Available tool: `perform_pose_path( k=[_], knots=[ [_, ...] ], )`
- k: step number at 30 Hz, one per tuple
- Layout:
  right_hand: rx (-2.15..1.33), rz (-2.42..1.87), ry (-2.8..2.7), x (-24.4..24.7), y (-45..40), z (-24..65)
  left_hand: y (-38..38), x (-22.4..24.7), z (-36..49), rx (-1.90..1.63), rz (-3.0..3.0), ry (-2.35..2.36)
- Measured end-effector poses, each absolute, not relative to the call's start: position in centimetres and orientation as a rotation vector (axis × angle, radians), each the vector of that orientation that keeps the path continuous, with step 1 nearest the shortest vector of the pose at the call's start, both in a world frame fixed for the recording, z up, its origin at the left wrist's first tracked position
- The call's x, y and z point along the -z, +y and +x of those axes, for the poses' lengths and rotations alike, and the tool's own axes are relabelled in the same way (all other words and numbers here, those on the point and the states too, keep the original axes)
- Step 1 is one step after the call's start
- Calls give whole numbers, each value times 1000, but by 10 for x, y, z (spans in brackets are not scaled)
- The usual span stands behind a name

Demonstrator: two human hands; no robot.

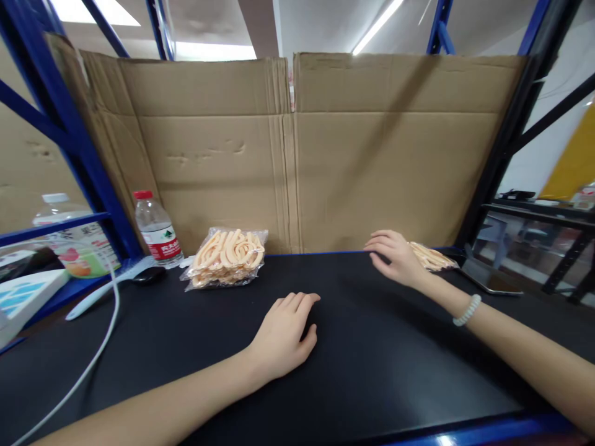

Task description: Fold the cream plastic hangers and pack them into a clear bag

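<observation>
My left hand (287,336) rests on the black table (372,365) near the middle, fingers loosely curved and thumb apart, with nothing in it. Farther right, my right hand (394,256) hovers over the table's back part, its fingers stretched out to the left and holding nothing; a pale beaded bracelet circles that wrist. Partly hidden behind the right hand lies a clear bag of cream-coloured strips (433,256). A thicker stack of similar strips in clear plastic bags (227,257) sits at the back, left of centre, apart from both hands.
A red-capped water bottle (159,232) stands at the back left, beside a black computer mouse (149,275) and a light blue long-handled item (109,287). A white cable (111,325) crosses the left side. A phone-like flat device (493,277) lies far right. Cardboard (395,155) walls the back.
</observation>
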State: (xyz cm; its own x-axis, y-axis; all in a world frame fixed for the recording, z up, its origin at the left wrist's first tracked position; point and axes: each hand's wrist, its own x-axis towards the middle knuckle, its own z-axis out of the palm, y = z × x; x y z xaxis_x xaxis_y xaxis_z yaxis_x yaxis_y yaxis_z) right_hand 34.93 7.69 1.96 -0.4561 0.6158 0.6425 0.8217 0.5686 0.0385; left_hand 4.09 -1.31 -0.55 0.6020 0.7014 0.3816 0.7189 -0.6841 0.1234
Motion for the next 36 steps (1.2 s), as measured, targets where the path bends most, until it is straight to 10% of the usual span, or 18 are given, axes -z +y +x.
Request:
perform_pose_path(
  k=[11, 36],
  knots=[
    [-222, -857, -2580, 19, 33, 258, -14, -9, 33, 628, -2644, -1144],
    [-392, -961, -2582, 17, 30, 265, 76, -53, -111, 324, -2313, -1492]
  ],
)
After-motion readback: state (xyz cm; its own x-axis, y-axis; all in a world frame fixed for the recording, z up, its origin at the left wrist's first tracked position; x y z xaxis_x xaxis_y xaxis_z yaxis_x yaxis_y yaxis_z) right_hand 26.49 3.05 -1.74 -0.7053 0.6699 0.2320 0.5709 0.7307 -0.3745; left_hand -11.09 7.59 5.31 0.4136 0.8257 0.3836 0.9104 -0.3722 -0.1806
